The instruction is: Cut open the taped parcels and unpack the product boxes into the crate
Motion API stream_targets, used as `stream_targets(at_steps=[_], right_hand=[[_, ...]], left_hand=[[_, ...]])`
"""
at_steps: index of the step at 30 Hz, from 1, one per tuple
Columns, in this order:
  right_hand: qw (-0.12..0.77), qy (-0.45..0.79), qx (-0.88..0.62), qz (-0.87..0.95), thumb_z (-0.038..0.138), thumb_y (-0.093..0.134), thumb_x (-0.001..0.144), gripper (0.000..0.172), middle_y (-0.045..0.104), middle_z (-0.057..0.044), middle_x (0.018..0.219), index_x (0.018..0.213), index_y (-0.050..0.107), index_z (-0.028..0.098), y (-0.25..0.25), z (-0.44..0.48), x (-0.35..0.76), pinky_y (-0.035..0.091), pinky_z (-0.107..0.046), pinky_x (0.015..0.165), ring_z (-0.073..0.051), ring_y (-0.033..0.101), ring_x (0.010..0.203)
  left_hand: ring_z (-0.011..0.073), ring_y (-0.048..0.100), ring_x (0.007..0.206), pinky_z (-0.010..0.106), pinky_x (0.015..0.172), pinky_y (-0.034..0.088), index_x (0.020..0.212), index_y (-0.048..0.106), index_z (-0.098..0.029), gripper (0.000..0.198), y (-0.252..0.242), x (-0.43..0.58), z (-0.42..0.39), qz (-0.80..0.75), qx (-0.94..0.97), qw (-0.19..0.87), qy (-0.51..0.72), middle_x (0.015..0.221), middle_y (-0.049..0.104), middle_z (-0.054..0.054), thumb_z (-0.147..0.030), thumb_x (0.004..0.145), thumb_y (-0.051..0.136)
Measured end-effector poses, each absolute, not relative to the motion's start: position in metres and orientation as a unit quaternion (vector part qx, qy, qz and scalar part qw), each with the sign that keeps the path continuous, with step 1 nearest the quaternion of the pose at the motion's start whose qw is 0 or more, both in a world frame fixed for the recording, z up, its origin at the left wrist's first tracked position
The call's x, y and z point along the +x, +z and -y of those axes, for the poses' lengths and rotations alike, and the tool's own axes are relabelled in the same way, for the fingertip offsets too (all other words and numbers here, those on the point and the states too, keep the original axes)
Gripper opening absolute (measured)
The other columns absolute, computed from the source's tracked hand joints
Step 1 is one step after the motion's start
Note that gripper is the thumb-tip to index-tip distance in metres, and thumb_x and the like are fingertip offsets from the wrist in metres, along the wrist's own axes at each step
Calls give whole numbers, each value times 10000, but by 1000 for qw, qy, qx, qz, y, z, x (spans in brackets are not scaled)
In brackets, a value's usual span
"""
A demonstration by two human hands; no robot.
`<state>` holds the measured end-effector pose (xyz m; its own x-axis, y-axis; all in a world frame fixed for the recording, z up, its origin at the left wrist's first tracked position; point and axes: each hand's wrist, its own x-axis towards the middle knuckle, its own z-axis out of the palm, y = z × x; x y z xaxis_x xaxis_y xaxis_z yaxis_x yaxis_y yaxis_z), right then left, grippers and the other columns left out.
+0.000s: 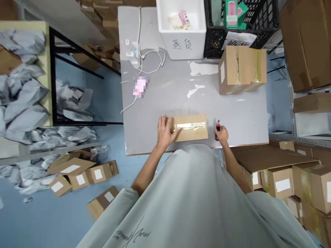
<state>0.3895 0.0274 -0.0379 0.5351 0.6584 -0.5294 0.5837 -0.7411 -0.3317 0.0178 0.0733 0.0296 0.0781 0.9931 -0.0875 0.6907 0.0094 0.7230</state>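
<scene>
A small taped cardboard box (pixel 192 127) lies on the grey table (pixel 240 113) near its front edge. My left hand (pixel 164 131) rests on the box's left end, fingers stretched flat over it. To the right of the box, my right hand (pixel 221 134) is closed round a red and black utility knife (pixel 217 129), its tip pointing away from me. The knife is apart from the box.
A larger taped cardboard box (pixel 241 70) stands at the table's back right. Behind it are a white foam bin (pixel 182 38) and a black crate (pixel 261 24). White cables (pixel 152 58) lie at back left. Cardboard boxes (pixel 284 179) stack on the right, others lie on the floor at left.
</scene>
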Motion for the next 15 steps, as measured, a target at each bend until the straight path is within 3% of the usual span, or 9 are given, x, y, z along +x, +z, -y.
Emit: stream_targets(at_steps=[3,7,9,12,15], right_hand=[[90,310,-862,392,349,658,932,479,828,-129,1229,1367,738,165,-15,-32,388,597,-410,1107,-291,767,1153],[257,313,-806,432,383,632,854,524,814,-145,1288,1314,748,159,23,-41,384,609,-440,1111,-288,773,1125],[304,323,-776,448,431,599,902,490,803,-118,1220,1305,741,190,46,-46,376,635,-433,1026,-276,783,1032],[292,334,-754,485,558,472,1074,472,736,-46,993,1315,723,239,81,-56,351,623,-376,848,-230,725,805],[195,318,-723,581,701,391,1158,582,685,-12,868,1269,733,243,108,-66,310,565,-337,790,-214,660,730]], left_hand=[[442,174,1814,638,1462,177,1669,614,-206,1013,23,-4,-64,-611,660,357,254,1880,357,233,-893,929,701],[442,185,1810,619,1466,177,1653,647,-226,1032,6,-26,-56,-577,652,407,277,1894,335,208,-928,899,715],[437,203,1806,613,1466,182,1654,649,-223,1021,-3,-32,-56,-555,653,424,293,1896,325,208,-929,917,693],[425,243,1795,609,1459,216,1674,629,-234,987,-15,-36,-59,-518,653,456,312,1897,323,199,-901,948,689],[422,281,1782,616,1449,257,1711,582,-269,988,-24,-37,-60,-491,642,496,316,1901,323,177,-860,938,756]])
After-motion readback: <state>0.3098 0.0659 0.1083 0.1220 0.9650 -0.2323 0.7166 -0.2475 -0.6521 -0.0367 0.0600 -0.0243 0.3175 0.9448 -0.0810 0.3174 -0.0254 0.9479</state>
